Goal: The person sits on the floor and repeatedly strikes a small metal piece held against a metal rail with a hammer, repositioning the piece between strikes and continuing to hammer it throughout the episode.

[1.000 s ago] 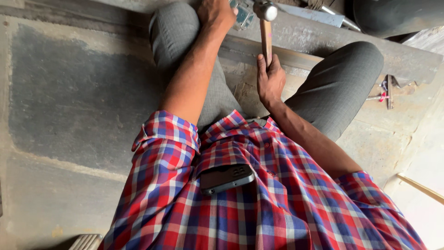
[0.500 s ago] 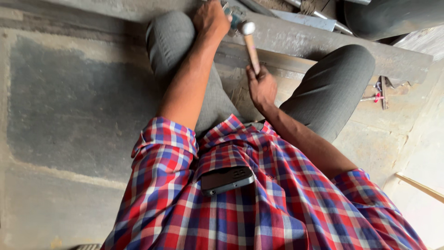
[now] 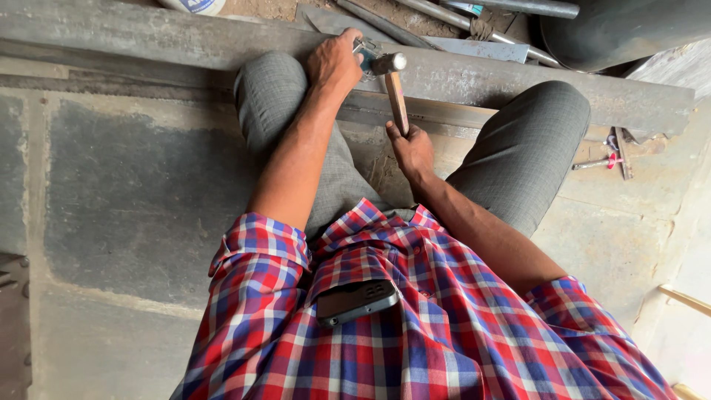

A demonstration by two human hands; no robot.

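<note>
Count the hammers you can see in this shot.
1. The hammer is gripped by its wooden handle in the right hand, its metal head next to the left hand on the steel beam. Others may lie outside the view.

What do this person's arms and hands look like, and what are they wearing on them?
Both arms are bare from above the elbow down. The left hand and right hand wear no gloves, rings or watch that I can see. The sleeves are rolled up and belong to a red, blue and white checked shirt.
</note>
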